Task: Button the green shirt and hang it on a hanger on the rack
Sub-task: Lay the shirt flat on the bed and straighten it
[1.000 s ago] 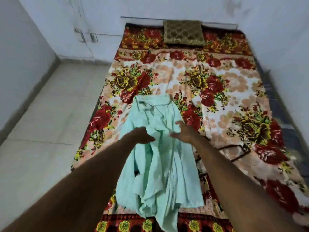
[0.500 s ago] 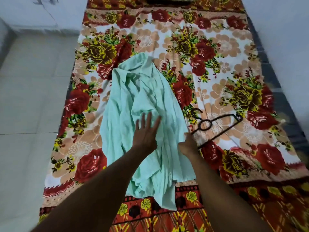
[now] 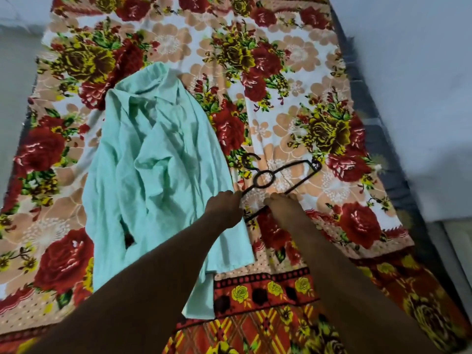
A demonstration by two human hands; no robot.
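Lying crumpled on the flowery bed sheet (image 3: pixel 293 60) near the bed's front edge, the light green cloth shirt (image 3: pixel 158 159) rests beside a thin black hanger (image 3: pixel 277 182). The left hand (image 3: pixel 224 208) and right hand (image 3: pixel 284 209) both pinch the hanger's near end.

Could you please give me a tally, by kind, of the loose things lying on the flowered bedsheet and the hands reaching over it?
Crumpled mint-green cotton shirt: 1
Thin dark wire hanger: 1
Hands: 2, left hand and right hand, both at the hanger's near end
Total: 4
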